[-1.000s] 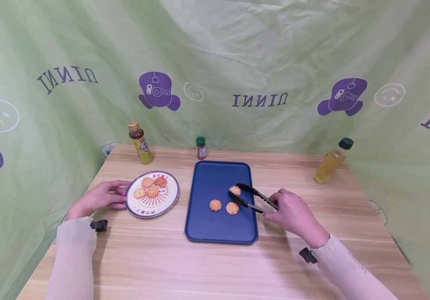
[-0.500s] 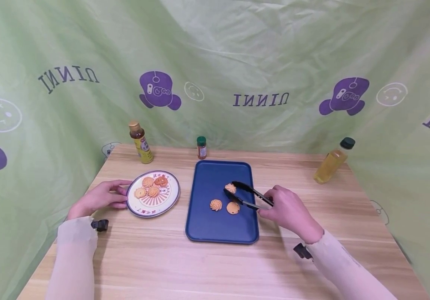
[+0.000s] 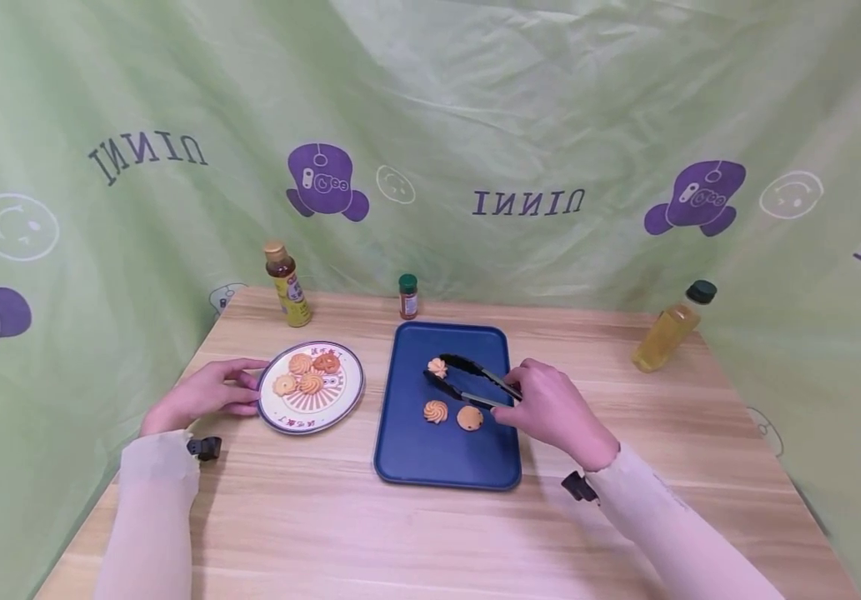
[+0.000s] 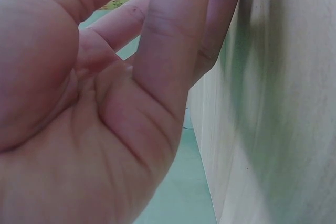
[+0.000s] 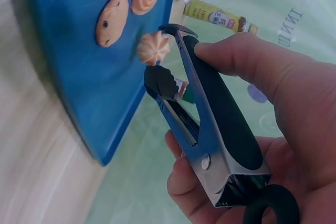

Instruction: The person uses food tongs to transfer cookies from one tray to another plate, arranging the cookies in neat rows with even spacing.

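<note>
In the head view, my right hand (image 3: pixel 553 408) grips black-and-silver tongs (image 3: pixel 475 382) over the blue tray (image 3: pixel 445 462). A swirl cookie (image 3: pixel 438 367) sits between the tong tips; the right wrist view shows the ridged cookie (image 5: pixel 153 48) at the black tips. Below it on the tray lie another swirl cookie (image 3: pixel 435 412) and a flat round cookie (image 3: pixel 470 418) with dark spots. My left hand (image 3: pixel 205 393) has its fingertips at the left rim of a white plate (image 3: pixel 332 408). Several cookies (image 3: pixel 310 382) lie on that plate. The left wrist view shows loosely bent fingers (image 4: pixel 168 40).
A yellow-labelled bottle (image 3: pixel 291 292) stands behind the plate. Behind the tray is a small green-capped jar (image 3: pixel 408 297). A bottle of yellow liquid (image 3: pixel 666 335) stands at the back right. The green curtain (image 3: pixel 430 108) hangs behind the wooden table (image 3: pixel 310 517).
My right hand has moved the tongs and the cookie left and slightly back across the tray. The left hand stays at the plate's rim. The head view has shifted slightly.
</note>
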{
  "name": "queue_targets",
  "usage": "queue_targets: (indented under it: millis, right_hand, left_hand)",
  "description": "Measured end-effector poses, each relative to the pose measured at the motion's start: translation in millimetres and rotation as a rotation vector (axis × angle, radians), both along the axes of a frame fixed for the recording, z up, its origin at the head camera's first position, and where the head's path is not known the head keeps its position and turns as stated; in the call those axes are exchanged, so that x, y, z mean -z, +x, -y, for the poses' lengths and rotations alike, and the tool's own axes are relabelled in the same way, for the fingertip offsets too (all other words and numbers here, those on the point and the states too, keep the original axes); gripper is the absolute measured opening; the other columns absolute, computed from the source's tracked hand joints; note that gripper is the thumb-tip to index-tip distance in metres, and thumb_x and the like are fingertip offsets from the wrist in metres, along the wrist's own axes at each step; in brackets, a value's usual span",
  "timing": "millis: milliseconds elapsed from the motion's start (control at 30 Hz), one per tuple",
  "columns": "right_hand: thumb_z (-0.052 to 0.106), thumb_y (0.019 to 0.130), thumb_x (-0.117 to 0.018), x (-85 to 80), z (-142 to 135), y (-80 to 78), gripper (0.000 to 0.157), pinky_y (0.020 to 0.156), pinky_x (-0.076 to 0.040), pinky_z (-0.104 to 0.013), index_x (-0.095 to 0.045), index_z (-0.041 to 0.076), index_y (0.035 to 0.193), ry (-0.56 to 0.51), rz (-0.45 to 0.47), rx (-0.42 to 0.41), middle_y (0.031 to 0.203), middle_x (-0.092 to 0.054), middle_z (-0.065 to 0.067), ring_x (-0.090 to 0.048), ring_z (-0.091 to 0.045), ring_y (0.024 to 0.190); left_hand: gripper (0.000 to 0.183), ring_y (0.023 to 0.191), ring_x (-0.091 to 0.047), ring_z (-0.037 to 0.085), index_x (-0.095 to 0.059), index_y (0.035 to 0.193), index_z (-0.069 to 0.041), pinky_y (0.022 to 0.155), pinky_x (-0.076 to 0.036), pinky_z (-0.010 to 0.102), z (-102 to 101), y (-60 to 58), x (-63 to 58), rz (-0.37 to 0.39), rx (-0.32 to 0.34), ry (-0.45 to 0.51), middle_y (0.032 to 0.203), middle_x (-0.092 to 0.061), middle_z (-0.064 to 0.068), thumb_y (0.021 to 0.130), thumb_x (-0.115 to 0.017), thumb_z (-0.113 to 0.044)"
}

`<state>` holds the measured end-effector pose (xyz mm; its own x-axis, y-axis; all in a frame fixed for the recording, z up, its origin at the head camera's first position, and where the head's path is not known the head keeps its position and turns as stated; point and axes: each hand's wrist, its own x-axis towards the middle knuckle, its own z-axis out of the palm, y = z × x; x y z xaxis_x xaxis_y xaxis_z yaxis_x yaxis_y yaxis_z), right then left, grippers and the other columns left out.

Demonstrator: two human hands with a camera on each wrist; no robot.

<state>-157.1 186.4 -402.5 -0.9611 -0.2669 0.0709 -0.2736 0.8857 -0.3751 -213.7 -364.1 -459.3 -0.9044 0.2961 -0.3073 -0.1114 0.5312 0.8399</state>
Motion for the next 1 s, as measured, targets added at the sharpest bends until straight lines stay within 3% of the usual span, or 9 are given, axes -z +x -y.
queue_targets:
  millis: [567,733,1000]
  right_hand:
    - [0.032,0.085,-0.093,-4.2,51,-5.8,0.041,0.071,-0.062,-0.034,-0.085,0.002,0.111,-0.013,-0.014,-0.097,0.098,-0.071,-0.006,-0.061,-0.018,0.08]
    - [0.033,0.085,-0.096,-4.2,73,-6.3,0.041,0.068,-0.061,-0.033,-0.084,0.001,0.11,-0.021,-0.029,-0.149,0.096,-0.07,-0.006,-0.059,-0.017,0.08]
    - [0.029,0.086,-0.095,-9.8,108,-10.0,0.04,0.076,-0.068,-0.04,-0.084,-0.001,0.11,0.0,-0.074,-0.245,0.1,-0.074,-0.009,-0.065,-0.022,0.085]
  left_hand:
    - [0.071,0.098,-0.077,0.015,-0.038,0.17,0.006,0.088,-0.074,0.03,-2,-0.1,-1.9,0.001,-0.004,-0.039,0.134,-0.059,0.027,0.107,-0.071,-0.002]
    - [0.071,0.096,-0.077,0.013,-0.038,0.169,0.007,0.088,-0.074,0.031,-2,-0.2,-1.6,0.007,-0.012,-0.018,0.133,-0.058,0.028,0.107,-0.07,0.001]
    - [0.07,0.098,-0.077,0.015,-0.036,0.17,0.007,0.088,-0.074,0.031,-1,-1.0,-1.1,0.005,-0.005,-0.039,0.133,-0.059,0.026,0.108,-0.069,-0.001]
